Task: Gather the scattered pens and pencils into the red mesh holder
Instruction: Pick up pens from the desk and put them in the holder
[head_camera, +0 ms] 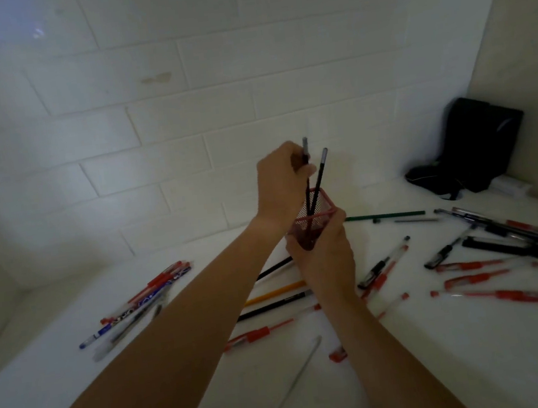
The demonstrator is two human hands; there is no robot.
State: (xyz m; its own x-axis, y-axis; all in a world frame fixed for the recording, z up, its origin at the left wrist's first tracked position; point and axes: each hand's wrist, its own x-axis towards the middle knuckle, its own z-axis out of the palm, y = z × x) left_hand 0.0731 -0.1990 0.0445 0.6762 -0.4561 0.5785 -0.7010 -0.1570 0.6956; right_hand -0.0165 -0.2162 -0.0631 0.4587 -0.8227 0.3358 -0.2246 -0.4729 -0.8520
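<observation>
The red mesh holder [311,229] sits in the right hand [326,257], whose fingers curl round its lower body; it is raised off the white counter [481,347], tilted with its mouth toward the wall. The left hand [280,185] is above the holder, fingers closed on one dark pencil [307,178] whose lower end is inside the mesh. A second dark pencil [320,180] leans in the holder beside it, free of the fingers; that makes two inside.

Left of the holder, well apart, lies a bundle of pens [143,297] with red and blue markings; they overlap too closely to count surely. Just below the holder, partly under the forearms, lie a black pencil [274,268], a yellow pencil [277,292] and another black one [273,306], then a red pen [260,334]. Nearer the camera lie a thin pale rod [301,369] and a small red cap [337,355]. Right of the holder lies a green pencil [386,216], with a short grey stick just beyond it. Farther right is a heap of black and red pens [504,253], about ten, crossing one another.

A black bag [477,147] stands in the right corner behind that heap. The tiled wall [182,112] closes the back and a plain wall the right side; bare counter lies open toward the near right edge and between the holder and the left bundle.
</observation>
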